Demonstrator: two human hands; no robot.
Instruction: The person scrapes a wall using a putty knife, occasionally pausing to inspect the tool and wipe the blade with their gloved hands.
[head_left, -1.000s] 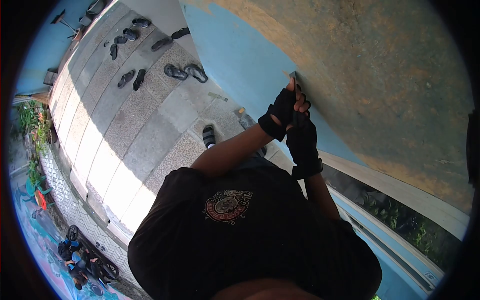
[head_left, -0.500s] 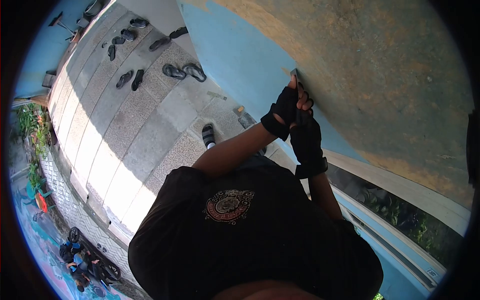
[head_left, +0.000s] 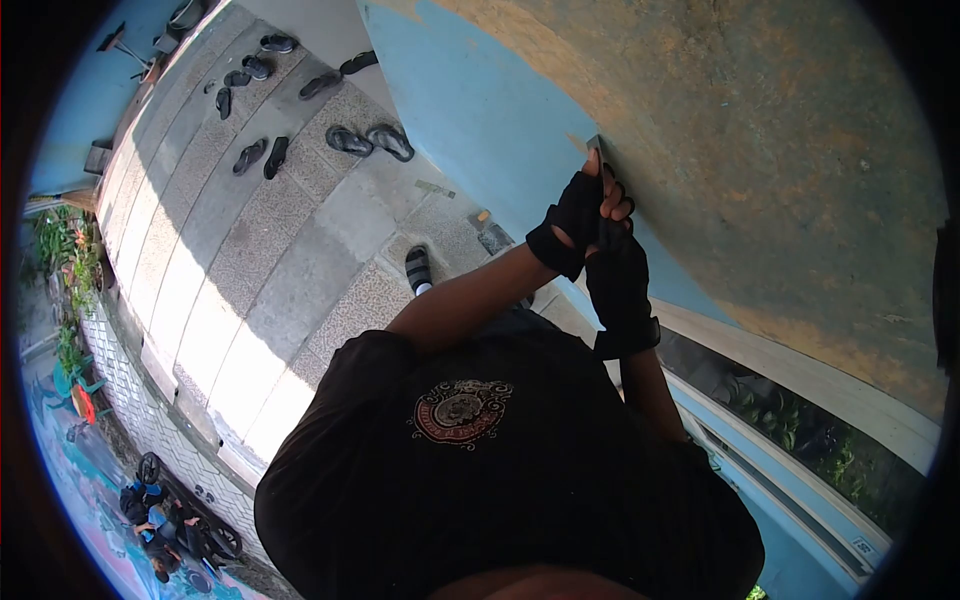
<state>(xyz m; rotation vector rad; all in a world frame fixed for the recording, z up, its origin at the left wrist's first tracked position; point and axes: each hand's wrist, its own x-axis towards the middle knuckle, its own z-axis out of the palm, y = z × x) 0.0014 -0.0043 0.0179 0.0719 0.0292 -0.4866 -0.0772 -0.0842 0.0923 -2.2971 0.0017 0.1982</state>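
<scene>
Both my hands wear black fingerless gloves and are closed around a scraper (head_left: 595, 142), its flat metal blade against the wall. My left hand (head_left: 578, 208) grips near the blade, with the thumb stretched along it. Just below, my right hand (head_left: 618, 278) wraps round the handle end, which is mostly hidden by the glove. The blade's edge meets the border between light blue paint (head_left: 490, 100) and a bare, brownish-grey patch (head_left: 740, 150) of the wall.
Several dark sandals (head_left: 348, 141) lie on the tiled floor (head_left: 290, 260) to the left. A sandalled foot (head_left: 418, 268) stands below my left arm. A white ledge (head_left: 800, 370) runs under the wall at right. A motorcycle (head_left: 215, 530) and a person (head_left: 160, 530) are at far lower left.
My hands and the scraper have shifted slightly right along the wall. The grip looks the same.
</scene>
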